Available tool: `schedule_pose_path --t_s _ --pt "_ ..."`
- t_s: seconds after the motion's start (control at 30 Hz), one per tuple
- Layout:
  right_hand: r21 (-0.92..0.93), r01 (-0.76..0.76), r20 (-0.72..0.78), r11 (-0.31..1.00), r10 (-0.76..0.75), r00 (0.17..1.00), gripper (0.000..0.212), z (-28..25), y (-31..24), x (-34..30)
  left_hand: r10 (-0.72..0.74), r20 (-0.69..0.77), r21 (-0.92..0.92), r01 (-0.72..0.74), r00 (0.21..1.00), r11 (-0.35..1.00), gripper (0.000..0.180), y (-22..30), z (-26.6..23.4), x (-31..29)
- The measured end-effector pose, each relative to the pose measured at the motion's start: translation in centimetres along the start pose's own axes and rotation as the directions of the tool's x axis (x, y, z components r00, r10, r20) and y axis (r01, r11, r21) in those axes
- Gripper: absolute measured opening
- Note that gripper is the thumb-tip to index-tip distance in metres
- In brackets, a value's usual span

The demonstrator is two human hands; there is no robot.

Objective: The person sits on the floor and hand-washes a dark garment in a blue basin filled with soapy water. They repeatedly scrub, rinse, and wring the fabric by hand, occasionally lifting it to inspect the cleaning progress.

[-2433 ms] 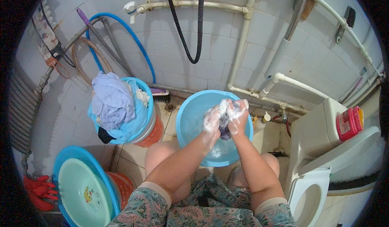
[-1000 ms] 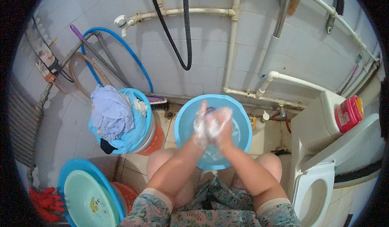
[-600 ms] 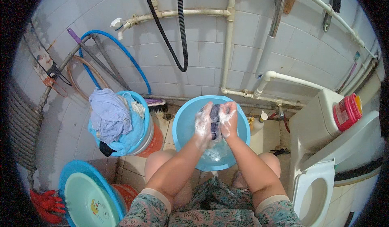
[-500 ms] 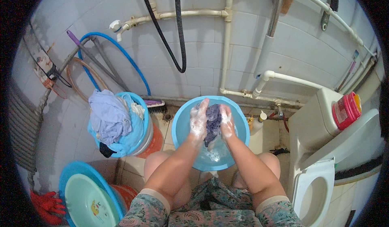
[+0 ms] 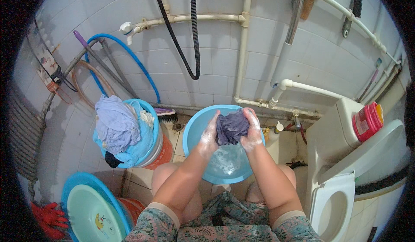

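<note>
A wet, dark purple-grey cloth (image 5: 232,127) is bunched between my two soapy hands, over the blue basin (image 5: 190,131) between my knees. My left hand (image 5: 210,134) grips its left side and my right hand (image 5: 251,131) its right side, with lather on both. Cloudy, sudsy water (image 5: 227,162) lies in the basin below the cloth. The cloth hides parts of my fingers.
Left of me a blue tub of laundry (image 5: 117,125) sits on a red bucket (image 5: 163,151); nearer are nested basins (image 5: 88,216) and red gloves (image 5: 49,220). A toilet (image 5: 333,190) stands at right, bottles (image 5: 273,134) behind the basin, pipes (image 5: 243,60) along the wall.
My hands have moved apart, the right one outward, and the cloth between them has gone from a narrow upright bundle to a wider spread bunch.
</note>
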State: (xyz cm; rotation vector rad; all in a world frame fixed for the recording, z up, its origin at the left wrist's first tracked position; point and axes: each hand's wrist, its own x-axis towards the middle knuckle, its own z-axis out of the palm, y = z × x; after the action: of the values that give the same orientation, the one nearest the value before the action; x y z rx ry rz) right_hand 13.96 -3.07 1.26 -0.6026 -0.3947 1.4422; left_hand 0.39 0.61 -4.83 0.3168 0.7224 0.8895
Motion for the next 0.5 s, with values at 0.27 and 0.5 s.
schedule_pose_path --t_s 0.27,0.5 --pt "-0.170 0.160 -0.015 0.972 -0.165 0.986 0.020 -0.9 -0.5 0.6 0.092 0.043 -0.049 -0.090 0.995 0.995 0.050 1.6 3.0 -3.2" --pt "-0.051 -0.371 0.022 0.927 0.372 0.928 0.043 -0.7 -0.4 -0.4 0.359 0.016 0.186 -0.355 0.933 0.916 0.033 2.0 4.6 -4.2"
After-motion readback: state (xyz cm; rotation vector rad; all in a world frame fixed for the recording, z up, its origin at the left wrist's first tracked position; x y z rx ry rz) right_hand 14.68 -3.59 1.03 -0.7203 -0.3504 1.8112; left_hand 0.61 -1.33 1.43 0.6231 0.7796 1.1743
